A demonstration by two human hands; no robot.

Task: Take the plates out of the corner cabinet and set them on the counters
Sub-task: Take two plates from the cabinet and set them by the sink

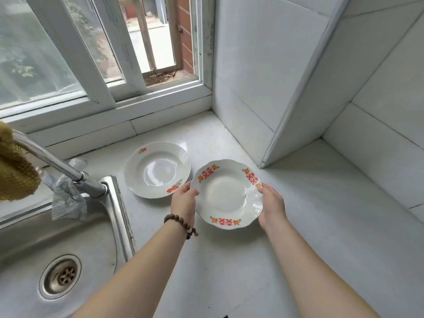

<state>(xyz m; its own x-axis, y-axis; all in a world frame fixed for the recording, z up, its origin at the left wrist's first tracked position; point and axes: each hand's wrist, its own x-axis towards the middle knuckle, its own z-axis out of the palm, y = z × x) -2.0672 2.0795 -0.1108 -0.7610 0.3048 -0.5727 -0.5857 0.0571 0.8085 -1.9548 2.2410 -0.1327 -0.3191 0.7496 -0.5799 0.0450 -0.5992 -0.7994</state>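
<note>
A person stood at the white counter in the kitchen corner, by the window; both hands were on one plate. The left hand, with a bead bracelet on its wrist, gripped the left rim of the wavy plate, thumb on top; the right hand gripped the right rim the same way; so neither hand was free. The wavy plate, white with red and orange marks, was held flat and low over the counter; I could not tell if its bottom touched the counter yet. Just beside it, toward the sink, a round plate with small orange flowers lay flat on the counter; the two rims looked very close near the left hand, and I could not tell if they touched. The cabinet was not in sight. I think the person was putting this plate down, so part of the job looked done; I could not see how many plates were left. If the plate came down too far left, its rim could knock the round plate and chip it, or land on that rim and wobble; if the hands let go too early, the plate could drop and crack on the hard counter; a push too far right could bump the tiled wall.
</note>
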